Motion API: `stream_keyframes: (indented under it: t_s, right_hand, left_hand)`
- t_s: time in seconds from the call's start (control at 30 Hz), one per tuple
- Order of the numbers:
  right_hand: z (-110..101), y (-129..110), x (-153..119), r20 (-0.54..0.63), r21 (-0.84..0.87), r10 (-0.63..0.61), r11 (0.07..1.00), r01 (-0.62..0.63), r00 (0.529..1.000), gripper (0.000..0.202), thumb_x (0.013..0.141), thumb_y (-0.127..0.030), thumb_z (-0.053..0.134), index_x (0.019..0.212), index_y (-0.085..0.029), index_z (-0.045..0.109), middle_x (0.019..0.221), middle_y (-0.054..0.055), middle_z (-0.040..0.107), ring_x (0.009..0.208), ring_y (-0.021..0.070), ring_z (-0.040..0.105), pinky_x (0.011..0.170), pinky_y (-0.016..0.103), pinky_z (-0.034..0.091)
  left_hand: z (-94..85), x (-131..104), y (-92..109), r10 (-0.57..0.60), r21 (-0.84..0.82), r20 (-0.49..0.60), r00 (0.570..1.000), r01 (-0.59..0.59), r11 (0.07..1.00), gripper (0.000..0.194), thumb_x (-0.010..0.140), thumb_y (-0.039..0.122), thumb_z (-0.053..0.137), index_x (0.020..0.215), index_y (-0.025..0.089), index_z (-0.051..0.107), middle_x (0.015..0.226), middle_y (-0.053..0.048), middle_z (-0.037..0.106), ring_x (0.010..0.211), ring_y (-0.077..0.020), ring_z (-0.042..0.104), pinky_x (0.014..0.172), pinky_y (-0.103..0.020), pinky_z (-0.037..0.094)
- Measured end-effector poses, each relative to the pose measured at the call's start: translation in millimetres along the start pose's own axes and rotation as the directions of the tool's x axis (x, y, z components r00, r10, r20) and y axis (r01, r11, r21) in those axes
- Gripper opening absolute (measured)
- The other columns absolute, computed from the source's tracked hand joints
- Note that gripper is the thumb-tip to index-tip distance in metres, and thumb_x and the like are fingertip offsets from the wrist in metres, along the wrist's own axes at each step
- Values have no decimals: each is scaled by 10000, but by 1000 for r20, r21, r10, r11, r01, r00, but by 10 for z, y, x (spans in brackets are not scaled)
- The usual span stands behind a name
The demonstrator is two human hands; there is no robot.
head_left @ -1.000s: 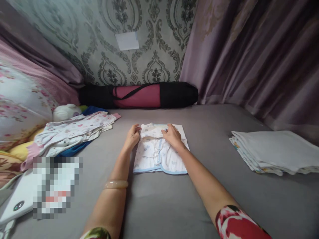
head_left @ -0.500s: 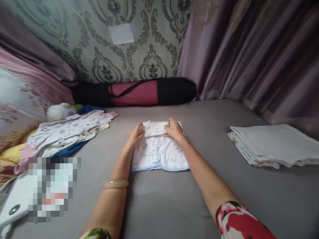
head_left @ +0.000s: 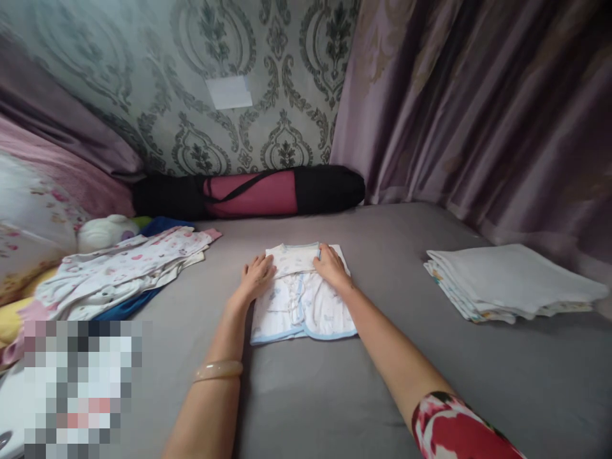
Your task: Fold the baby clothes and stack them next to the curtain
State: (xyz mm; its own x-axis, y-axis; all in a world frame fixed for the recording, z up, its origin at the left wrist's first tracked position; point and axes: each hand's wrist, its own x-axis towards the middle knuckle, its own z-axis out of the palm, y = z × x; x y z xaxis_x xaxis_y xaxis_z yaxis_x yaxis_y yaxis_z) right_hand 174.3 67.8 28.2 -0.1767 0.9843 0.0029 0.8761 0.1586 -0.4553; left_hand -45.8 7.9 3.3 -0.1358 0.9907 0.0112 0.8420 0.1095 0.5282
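A small white garment (head_left: 329, 312) with light blue trim and a faint print lies on the grey sheet in front of me. Its upper part is folded down toward me, with the neckline at the far edge. My left hand (head_left: 257, 275) rests at the left end of the folded part, fingers apart and the thumb on the cloth. At the right end, my right hand (head_left: 331, 264) has its thumb and fingers closed on the garment's folded edge.
Printed baby clothes (head_left: 138, 261) lie in a pile at the left, behind a blurred patch. A stack of white folded cloths (head_left: 511, 280) sits at the right. A black and pink long bag (head_left: 258, 193) lies along the wall.
The view has tilted up a little. My left hand has spread its fingers and flattened at the garment's left edge. The folded part now lies flatter, and my right hand still grips its right end.
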Motion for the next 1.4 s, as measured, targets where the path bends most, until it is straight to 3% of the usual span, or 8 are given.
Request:
stream_keyframes:
  t_s: [0.23,0.33,0.43,0.5,0.67,0.93,1.2,1.4]
  right_hand:
    - [-265,6,133,20,-29,5,1000,-4,1000,375,916,-175,420,1266,-128,545,1183,147,647,1105,225,605,900,281,445]
    - [-238,-117,24,-16,-85,-174,981,172,985,413,966,-197,309,1319,-132,515,1332,154,562,1247,223,508,1025,322,375]
    - [-59,-205,-118,96,-138,-411,896,421,906,493,992,-320,287,1425,-125,418,1497,123,403,1415,248,278,1162,420,181]
    - [69,-214,-176,161,-152,-462,862,484,872,543,993,-396,280,1471,-151,360,1556,91,302,1459,269,140,1177,496,61]
    - [212,-176,-195,192,-123,-408,893,434,893,555,995,-452,211,1502,-245,307,1577,53,254,1461,282,125,1140,594,53]
    - [75,-281,-132,268,-134,-381,895,426,885,592,986,-485,204,1498,-210,321,1568,84,268,1455,312,143,1119,629,-54]
    - [337,-343,-116,145,-157,-465,861,484,873,573,994,-402,188,1483,-148,345,1563,79,285,1454,217,178,1177,422,76]
    - [355,-331,-88,189,-160,-446,865,475,875,580,988,-403,205,1489,-140,333,1568,89,270,1453,241,181,1174,442,83]
  left_hand:
    - [-263,-8,-135,-98,-358,-186,978,25,933,532,901,422,416,1331,120,503,1393,-166,523,1263,-264,513,1053,-375,393]
    - [-313,-31,-189,-144,-398,-221,965,46,916,543,877,412,450,1312,94,514,1357,-191,545,1233,-279,534,1028,-388,417]
    - [-317,-35,-208,-134,-409,-246,960,22,912,527,864,428,461,1258,92,557,1289,-190,595,1172,-285,572,1004,-405,435]
    - [-314,-33,-213,-117,-408,-255,960,3,913,516,857,443,467,1228,102,581,1247,-178,622,1138,-285,587,992,-413,443]
    - [-316,-35,-232,-141,-468,-251,958,7,884,493,840,450,496,1191,121,608,1209,-160,647,1119,-268,604,988,-393,451]
    - [-336,-61,-248,-177,-516,-238,955,31,856,479,836,427,510,1190,118,608,1208,-166,648,1120,-269,608,995,-401,450]
    - [-323,-33,-343,-175,-526,-290,941,-4,850,435,837,384,510,1169,122,615,1206,-170,648,1123,-267,612,997,-402,453]
    - [-304,12,-371,-229,-571,-293,928,22,820,394,819,332,521,1126,108,626,1168,-168,665,1118,-258,618,991,-390,460]
